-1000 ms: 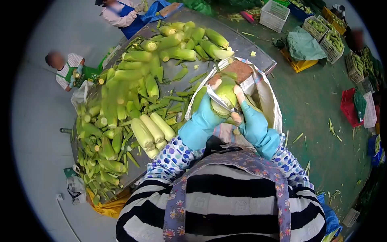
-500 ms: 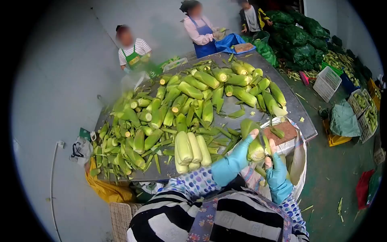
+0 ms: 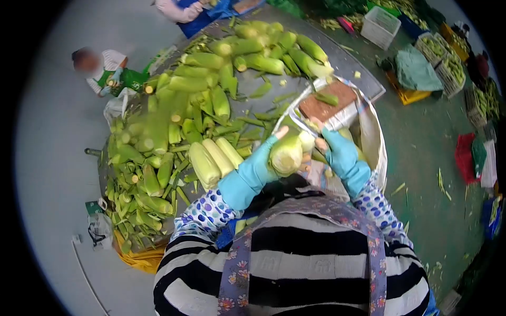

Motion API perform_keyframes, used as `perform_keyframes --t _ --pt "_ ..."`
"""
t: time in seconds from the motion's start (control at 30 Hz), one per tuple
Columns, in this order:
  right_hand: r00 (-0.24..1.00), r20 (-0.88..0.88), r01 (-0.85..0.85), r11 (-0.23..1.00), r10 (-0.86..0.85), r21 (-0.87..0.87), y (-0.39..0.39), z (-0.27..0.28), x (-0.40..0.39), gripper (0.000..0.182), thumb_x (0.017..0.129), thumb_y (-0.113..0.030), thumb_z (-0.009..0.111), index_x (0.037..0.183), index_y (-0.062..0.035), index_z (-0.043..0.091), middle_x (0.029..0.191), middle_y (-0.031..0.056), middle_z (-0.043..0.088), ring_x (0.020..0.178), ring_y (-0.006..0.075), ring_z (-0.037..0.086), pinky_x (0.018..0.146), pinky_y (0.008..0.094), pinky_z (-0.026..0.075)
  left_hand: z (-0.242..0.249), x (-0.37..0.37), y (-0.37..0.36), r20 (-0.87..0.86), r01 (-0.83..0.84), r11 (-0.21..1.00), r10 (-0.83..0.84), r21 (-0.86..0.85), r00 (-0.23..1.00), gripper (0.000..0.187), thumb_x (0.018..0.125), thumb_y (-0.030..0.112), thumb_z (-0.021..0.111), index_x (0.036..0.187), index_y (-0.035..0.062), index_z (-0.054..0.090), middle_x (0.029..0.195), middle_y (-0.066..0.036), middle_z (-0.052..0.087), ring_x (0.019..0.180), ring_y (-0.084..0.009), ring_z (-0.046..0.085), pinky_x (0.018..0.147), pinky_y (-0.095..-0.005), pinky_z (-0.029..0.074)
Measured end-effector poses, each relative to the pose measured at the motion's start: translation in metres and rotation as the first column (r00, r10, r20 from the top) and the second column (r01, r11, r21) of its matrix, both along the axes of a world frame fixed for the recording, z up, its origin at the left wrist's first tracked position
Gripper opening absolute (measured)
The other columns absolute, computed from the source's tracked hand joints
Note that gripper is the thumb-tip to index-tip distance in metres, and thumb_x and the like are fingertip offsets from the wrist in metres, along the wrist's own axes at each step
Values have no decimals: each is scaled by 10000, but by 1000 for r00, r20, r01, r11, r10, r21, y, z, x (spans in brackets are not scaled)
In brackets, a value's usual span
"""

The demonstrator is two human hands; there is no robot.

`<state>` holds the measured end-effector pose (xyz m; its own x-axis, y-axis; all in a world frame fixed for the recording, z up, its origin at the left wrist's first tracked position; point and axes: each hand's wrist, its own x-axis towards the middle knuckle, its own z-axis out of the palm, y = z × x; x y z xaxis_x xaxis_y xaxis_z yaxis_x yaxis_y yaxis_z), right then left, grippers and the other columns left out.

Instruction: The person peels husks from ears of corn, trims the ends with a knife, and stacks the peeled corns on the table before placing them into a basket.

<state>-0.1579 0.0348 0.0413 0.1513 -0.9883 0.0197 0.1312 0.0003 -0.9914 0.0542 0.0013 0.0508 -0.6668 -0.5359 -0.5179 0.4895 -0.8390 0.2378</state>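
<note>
My left hand [image 3: 255,171], in a fingertip-less turquoise glove, is closed around a green corn cob [image 3: 286,156] in its husk, the pale cut end facing me. Close beside the cob is my right hand [image 3: 341,152], gloved the same way, with its fingers curled. What it grips, if anything, is hidden. A pale round piece [image 3: 306,140] shows between the cob and my right fingers. Left of my left hand, several pale, trimmed corn cobs [image 3: 217,158] lie side by side on the table. A white sack [image 3: 375,142] hangs open below and beyond my right hand.
Unhusked corn [image 3: 197,79] is heaped across the metal table [image 3: 369,87]. A brown brick-like block [image 3: 328,101] lies at the sack's edge with a husk scrap on it. A co-worker [image 3: 108,73] stands at the far left. Crates [image 3: 380,27] stand on the green floor at right.
My view has tilted down and turned, so the table sits higher and further left. The cob's cut end now faces me more, and both hands have come nearer my body.
</note>
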Motion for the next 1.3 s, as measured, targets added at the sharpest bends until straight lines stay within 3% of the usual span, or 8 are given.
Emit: perform_keyframes --t 0.33,0.47,0.57,0.7,0.8,0.93,1.0,1.3 --pt "699 -627 110 918 -344 -381 -10 -108 -61 364 989 -157 543 1338 -55 558 1109 128 636 986 214 609 865 312 479 6 8 22 39 230 973 -231 31 972 655 956 563 474 1308 11 504 1174 -269 591 987 -383 628 844 -552 524" --pt "898 -292 297 943 -329 -151 -7 -135 -76 416 983 -203 569 1344 -3 527 1096 120 645 999 192 592 860 304 475 -6 24 23 -25 312 950 -311 26 950 663 970 550 438 1383 32 449 1224 -280 568 1050 -405 616 859 -564 520" --pt "788 -522 468 869 -327 162 3 -145 -126 492 981 -401 559 1341 -66 540 670 6 577 501 112 495 451 264 416 14 48 30 -25 375 911 -384 -171 923 696 968 539 447 1449 43 371 1281 -303 528 1082 -420 606 831 -563 538" --pt "820 -567 331 874 -80 356 15 -174 -184 540 975 -382 568 1405 -75 460 685 43 578 490 119 490 434 263 405 16 59 29 -284 142 980 -178 -143 942 817 941 599 454 1492 18 289 1354 -326 461 1166 -431 553 915 -594 487" --pt "454 -762 241 887 -462 -393 2 -175 -177 608 943 -325 615 1450 -76 390 868 106 614 558 118 542 484 256 437 -4 46 21 -74 33 979 -49 -203 996 810 930 580 508 1442 -30 358 1351 -273 489 1182 -389 538 1024 -529 425" --pt "979 -168 165 934 -116 318 -3 -34 -76 591 892 -240 701 1407 -80 460 1211 113 623 933 160 624 710 306 506 -10 16 21 19 46 939 -42 -342 999 745 926 475 584 1421 -41 375 1344 -247 500 1214 -356 522 1065 -481 398" --pt "991 111 -113 934 80 338 -9 -8 -48 431 885 -168 708 1285 -68 584 1058 35 654 792 79 592 626 215 476 0 -6 18 0 5 882 -5 -470 1000 686 913 352 634 1421 -29 376 1346 -211 508 1231 -322 514 1084 -450 381" --pt "979 -202 17 970 34 244 -5 -44 -18 164 893 -117 705 1002 -14 638 744 10 587 541 70 510 450 227 411 -23 -33 9 382 221 722 65 -656 922 485 787 173 780 1205 34 578 1150 -80 635 1034 -170 605 908 -319 484"
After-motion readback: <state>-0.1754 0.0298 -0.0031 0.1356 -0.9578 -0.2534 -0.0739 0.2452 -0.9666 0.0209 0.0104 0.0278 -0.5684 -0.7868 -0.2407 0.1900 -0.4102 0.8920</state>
